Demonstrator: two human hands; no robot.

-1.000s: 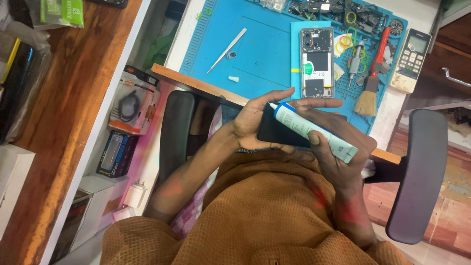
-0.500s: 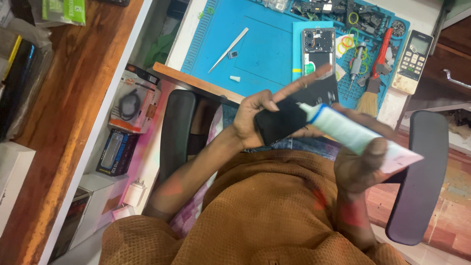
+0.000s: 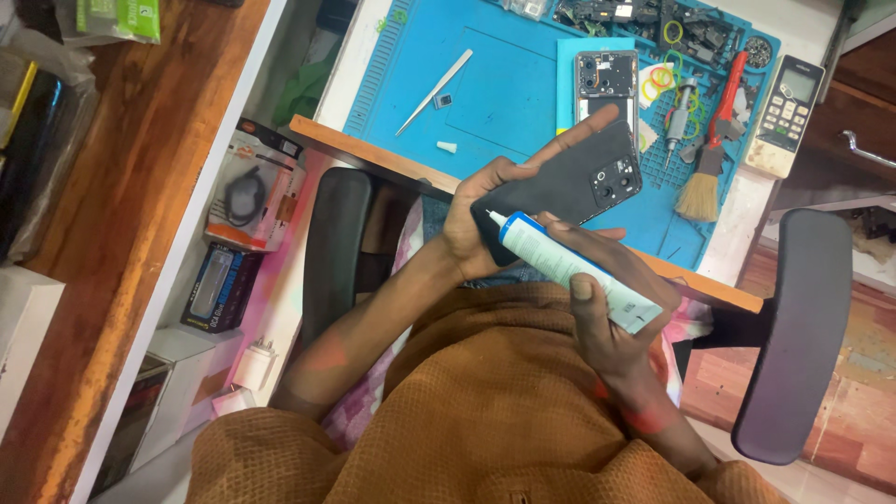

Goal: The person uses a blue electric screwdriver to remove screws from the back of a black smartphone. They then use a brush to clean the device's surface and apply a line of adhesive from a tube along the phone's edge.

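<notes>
Head view: the left hand point(image 3: 485, 219) grips a black phone back cover point(image 3: 569, 182) over the desk edge, while the right hand point(image 3: 607, 308) clasps a white glue tube point(image 3: 574, 271) — nozzle at the cover's lower edge. Gluing looks barely begun — the opened phone point(image 3: 607, 79) lies uncovered on the blue mat point(image 3: 504, 84).

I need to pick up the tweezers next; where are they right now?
In the head view the tweezers lie slanted on the blue mat, left of the opened phone, beside a small dark chip.

Black phone cover point(image 3: 569, 187), white glue tube point(image 3: 569, 271), blue mat point(image 3: 504, 84)
</notes>
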